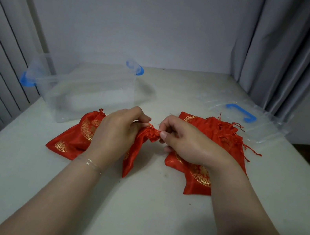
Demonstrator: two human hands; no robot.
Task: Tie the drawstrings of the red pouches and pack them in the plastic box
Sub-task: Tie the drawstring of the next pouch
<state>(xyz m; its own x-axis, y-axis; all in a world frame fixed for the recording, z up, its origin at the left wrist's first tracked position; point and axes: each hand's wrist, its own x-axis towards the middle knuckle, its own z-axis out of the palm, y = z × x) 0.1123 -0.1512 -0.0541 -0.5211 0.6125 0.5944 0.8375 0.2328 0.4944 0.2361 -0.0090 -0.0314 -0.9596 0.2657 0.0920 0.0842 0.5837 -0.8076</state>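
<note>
Red pouch (pixel 138 145) upright-slanted, gathered neck up, hands (pixel 115 131) pinching

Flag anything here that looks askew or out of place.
Nothing stands out. The plastic box stands open and upright, its lid lies flat beside the stack of pouches, and both hands grip one pouch.

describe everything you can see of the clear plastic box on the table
The plastic box is a see-through, rectangular tub with a blue latch at its far right end and another at its left end. It stands upright and open on the white table, at the far left, beyond the left hand. No pouches show inside. Its near corner seems to meet a red pouch. Neither hand touches it.
</note>
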